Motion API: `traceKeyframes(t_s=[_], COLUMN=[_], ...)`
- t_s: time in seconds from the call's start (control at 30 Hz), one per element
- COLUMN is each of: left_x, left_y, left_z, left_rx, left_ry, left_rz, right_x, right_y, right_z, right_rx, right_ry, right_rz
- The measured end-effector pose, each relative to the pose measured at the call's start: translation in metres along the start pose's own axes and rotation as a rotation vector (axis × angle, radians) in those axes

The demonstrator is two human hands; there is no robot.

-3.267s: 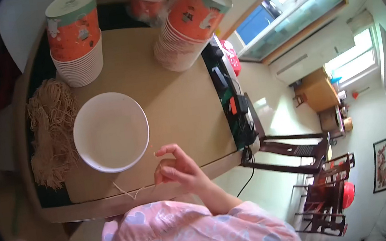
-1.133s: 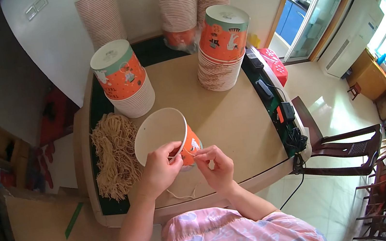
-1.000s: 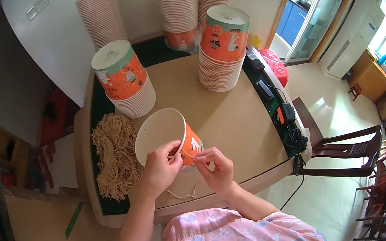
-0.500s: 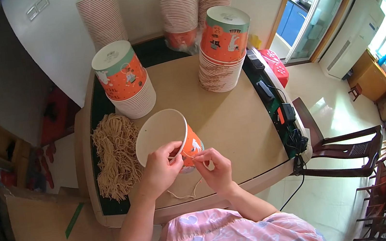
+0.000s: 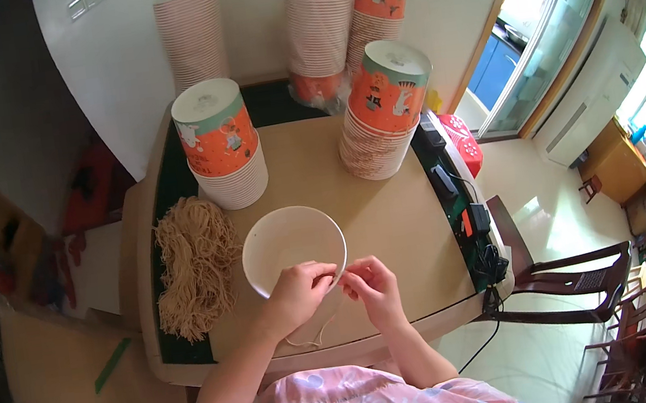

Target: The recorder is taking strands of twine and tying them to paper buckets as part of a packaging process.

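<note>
A large paper bucket [image 5: 288,243] stands at the near middle of the table, its white inside facing up toward me. My left hand [image 5: 301,292] is closed on its near right rim, thumb and fingers pinched together. Just right of the rim, my right hand [image 5: 373,291] pinches a thin beige cord at the bucket's side. The loose end of the cord [image 5: 315,339] trails on the tabletop below my hands. Where the cord meets the bucket is hidden by my fingers. Left of the bucket lies a tangled heap of beige cords [image 5: 195,267].
Upside-down stacks of orange and green paper buckets stand at the left [image 5: 222,145] and right [image 5: 384,108]. Taller bucket stacks [image 5: 320,26] line the wall. Power strips and adapters [image 5: 444,181] run along the table's right edge, beside a dark wooden chair [image 5: 570,283].
The bucket has turned more upright, and its printed side is now out of sight. My right hand has come closer to the rim. The whole view has shifted slightly.
</note>
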State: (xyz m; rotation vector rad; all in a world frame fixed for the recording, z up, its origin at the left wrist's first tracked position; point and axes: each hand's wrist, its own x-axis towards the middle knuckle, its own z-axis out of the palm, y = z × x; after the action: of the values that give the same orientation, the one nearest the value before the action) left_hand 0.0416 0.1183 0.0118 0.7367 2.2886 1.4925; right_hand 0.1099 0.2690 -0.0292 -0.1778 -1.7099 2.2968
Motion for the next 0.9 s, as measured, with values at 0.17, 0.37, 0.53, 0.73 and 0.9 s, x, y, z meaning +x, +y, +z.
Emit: traceKeyframes(t_s=[0.17, 0.37, 0.53, 0.73, 0.9], left_x=[0.003, 0.003, 0.005, 0.008, 0.015], left_y=[0.001, -0.008, -0.008, -0.013, -0.037], left_z=[0.005, 0.01, 0.008, 0.001, -0.001], left_rx=[-0.023, -0.165, -0.124, -0.095, -0.355], left_ry=[-0.033, -0.015, -0.009, 0.054, 0.028], left_rz=[-0.025, -0.09, -0.086, -0.076, -0.106], right_x=[-0.009, -0.004, 0.009, 0.017, 0.024], right_y=[-0.017, -0.023, -0.028, -0.032, -0.03], right_z=[-0.005, 0.01, 0.016, 0.019, 0.012], right_rx=[0.142, -0.3, -0.704, -0.849, -0.869], right_ry=[-0.045, -0.067, -0.19, -0.22, -0.197], right_rz=[0.117, 0.008, -0.157, -0.158, -0.168])
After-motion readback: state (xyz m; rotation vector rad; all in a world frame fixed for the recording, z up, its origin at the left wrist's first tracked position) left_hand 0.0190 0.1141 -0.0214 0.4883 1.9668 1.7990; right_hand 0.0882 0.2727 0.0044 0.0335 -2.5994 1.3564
